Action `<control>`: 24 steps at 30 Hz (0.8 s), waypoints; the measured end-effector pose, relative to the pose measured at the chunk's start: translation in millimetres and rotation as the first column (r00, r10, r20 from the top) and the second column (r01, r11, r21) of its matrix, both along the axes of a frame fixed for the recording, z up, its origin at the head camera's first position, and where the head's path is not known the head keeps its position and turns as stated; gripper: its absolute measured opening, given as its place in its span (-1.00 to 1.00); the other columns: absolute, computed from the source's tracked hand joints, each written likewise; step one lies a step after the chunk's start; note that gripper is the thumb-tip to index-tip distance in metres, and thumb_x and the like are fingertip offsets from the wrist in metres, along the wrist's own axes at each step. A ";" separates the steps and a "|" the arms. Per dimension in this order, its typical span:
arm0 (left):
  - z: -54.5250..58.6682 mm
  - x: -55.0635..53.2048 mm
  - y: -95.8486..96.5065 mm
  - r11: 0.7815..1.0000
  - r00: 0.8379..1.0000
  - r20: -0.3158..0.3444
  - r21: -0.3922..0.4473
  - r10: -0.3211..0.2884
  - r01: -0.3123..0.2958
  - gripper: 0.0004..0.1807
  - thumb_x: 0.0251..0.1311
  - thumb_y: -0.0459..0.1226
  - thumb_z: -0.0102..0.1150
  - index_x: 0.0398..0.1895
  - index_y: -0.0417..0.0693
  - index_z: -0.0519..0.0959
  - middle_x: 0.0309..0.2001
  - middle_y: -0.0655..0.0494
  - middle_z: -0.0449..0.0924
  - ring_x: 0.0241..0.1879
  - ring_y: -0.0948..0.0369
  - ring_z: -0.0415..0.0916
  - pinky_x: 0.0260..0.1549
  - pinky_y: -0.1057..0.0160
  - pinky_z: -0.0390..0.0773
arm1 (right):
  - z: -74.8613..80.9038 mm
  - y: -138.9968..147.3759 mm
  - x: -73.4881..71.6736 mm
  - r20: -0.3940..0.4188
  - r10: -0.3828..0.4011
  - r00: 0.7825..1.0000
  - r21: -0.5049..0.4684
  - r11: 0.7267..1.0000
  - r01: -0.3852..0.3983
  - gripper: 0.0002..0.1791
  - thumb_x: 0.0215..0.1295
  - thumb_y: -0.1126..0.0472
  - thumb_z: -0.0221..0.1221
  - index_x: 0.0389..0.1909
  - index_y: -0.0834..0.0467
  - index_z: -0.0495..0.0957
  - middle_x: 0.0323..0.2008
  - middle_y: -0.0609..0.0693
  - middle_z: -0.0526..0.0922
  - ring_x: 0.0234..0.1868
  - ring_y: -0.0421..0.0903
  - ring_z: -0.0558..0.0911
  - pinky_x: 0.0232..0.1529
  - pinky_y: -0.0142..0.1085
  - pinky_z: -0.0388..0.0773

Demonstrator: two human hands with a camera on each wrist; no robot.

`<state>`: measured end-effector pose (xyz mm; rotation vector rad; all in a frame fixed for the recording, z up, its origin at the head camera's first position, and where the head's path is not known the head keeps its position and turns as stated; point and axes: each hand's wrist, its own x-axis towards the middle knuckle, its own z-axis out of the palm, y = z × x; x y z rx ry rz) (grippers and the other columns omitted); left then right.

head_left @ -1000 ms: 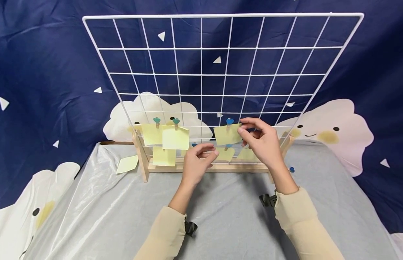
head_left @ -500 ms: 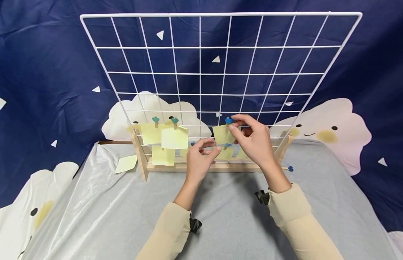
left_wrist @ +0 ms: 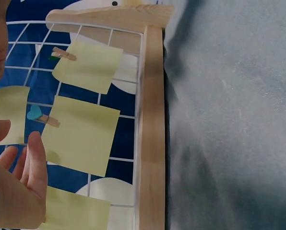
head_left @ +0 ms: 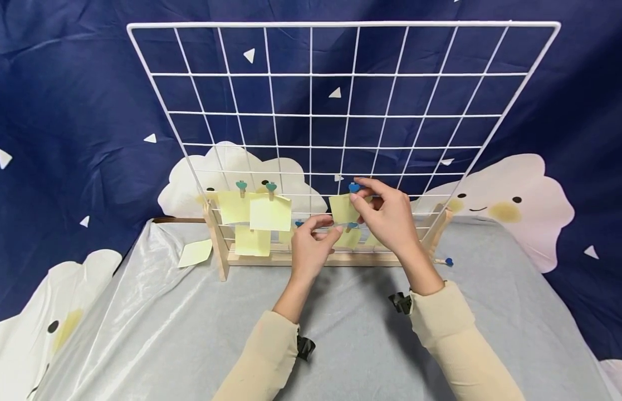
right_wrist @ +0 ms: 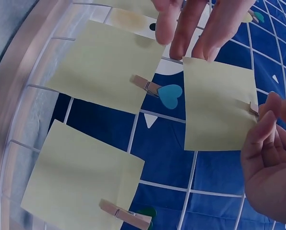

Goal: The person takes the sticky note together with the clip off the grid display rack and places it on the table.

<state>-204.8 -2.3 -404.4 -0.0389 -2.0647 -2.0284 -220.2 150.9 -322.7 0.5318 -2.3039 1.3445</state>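
My right hand (head_left: pixel 391 214) pinches a blue heart-topped clothespin (head_left: pixel 354 187) at the top edge of a yellow sticky note (head_left: pixel 341 209) on the white wire grid (head_left: pixel 311 115). In the right wrist view, thumb and forefinger meet at the end of that clothespin (right_wrist: pixel 254 109). Low at the note's left side is my left hand (head_left: pixel 313 248), its fingers loosely bent and thumb apart. Its fingertips (right_wrist: pixel 212 50) reach the note's corner in the right wrist view; whether they press it I cannot tell. Below hangs another sticky note (left_wrist: pixel 80 136) under a blue heart clothespin (left_wrist: pixel 34 112).
Two sticky notes with green heart clothespins (head_left: pixel 271 186) hang at the grid's left, more notes below them. A wooden base (head_left: pixel 260 259) holds the grid upright. A loose sticky note (head_left: pixel 195 253) lies left on the grey cloth; a blue heart clothespin (head_left: pixel 448 262) lies right.
My right hand has moved left from the note's right corner to the clothespin at its top and now pinches it. The left hand has shifted slightly right and up.
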 end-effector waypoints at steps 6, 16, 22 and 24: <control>0.1 -1.7 2.5 1.000 1.000 0.020 -0.015 0.015 -0.014 -0.72 0.17 -0.29 0.43 -0.05 -0.15 0.71 -0.13 0.05 0.72 -0.40 0.25 0.66 -0.55 0.28 0.67 | 0.3 -1.1 -1.0 0.015 -0.014 1.000 0.004 1.000 0.014 -0.69 0.34 0.32 0.29 0.08 0.31 0.65 -0.36 0.09 0.72 -0.63 0.13 0.65 -0.66 -0.46 0.41; 1.7 -0.3 4.7 0.999 0.999 0.007 0.023 0.040 -0.041 -0.78 0.17 -0.31 0.42 -0.12 -0.17 0.72 -0.19 0.04 0.70 -0.43 0.26 0.64 -0.57 0.25 0.68 | -2.4 -5.0 -3.1 0.002 -0.039 0.999 -0.050 0.998 0.039 -0.73 0.36 0.26 0.30 0.00 0.32 0.69 -0.38 0.13 0.72 -0.68 -0.25 0.59 -0.63 -0.48 0.46; 3.4 -1.1 8.3 0.999 0.999 -0.002 0.032 0.034 -0.033 -0.83 0.18 -0.33 0.40 -0.17 -0.17 0.71 -0.25 0.08 0.71 -0.46 0.28 0.63 -0.58 0.25 0.67 | -3.8 -6.2 -4.5 0.003 -0.048 0.999 -0.076 0.996 0.048 -0.75 0.38 0.26 0.30 -0.03 0.34 0.69 -0.39 0.15 0.74 -0.68 -0.25 0.59 -0.66 -0.49 0.41; 4.3 -1.4 10.0 0.999 1.000 -0.010 0.046 0.017 -0.017 -0.84 0.19 -0.35 0.38 -0.18 -0.20 0.70 -0.28 0.04 0.72 -0.46 0.24 0.65 -0.57 0.20 0.68 | -3.8 -6.9 -4.7 0.001 -0.044 0.999 -0.093 0.995 0.044 -0.76 0.38 0.27 0.30 -0.05 0.35 0.69 -0.39 0.15 0.75 -0.69 -0.24 0.58 -0.67 -0.48 0.42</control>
